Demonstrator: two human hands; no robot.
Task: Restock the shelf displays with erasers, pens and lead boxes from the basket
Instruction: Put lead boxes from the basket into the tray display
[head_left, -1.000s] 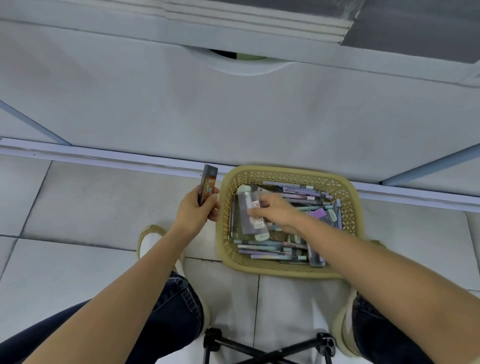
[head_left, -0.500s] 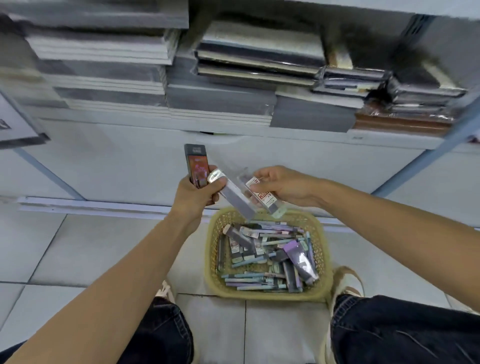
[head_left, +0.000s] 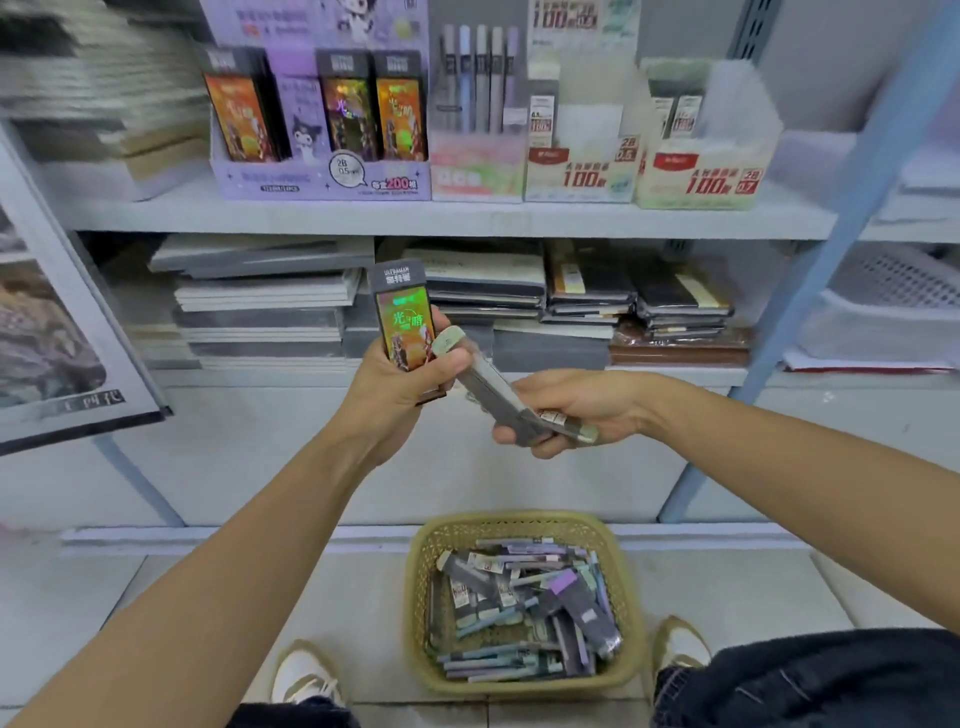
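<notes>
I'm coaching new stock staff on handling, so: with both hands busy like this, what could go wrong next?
The left hand grips the lead box while the capped end of the grey pack meets its fingers; taking both could let one slip.
The right hand holds that pack only at its lower end, so it may tip out.
A drop might miss the basket on the floor and hit the tiles.

Our tan woven plastic basket (head_left: 416, 597) sits on the tiled floor (head_left: 727, 587) between our shoes, before the white metal shelf unit (head_left: 415, 221). Above it, our left hand (head_left: 400, 387) holds an upright holographic lead box (head_left: 406, 325), left of our right hand (head_left: 576, 405), which grips flat grey packets (head_left: 491, 387). On the upper shelf, a purple cardboard display (head_left: 322, 179) stands left of the pen display (head_left: 475, 166); stacked notebooks (head_left: 270, 301) lie below.
</notes>
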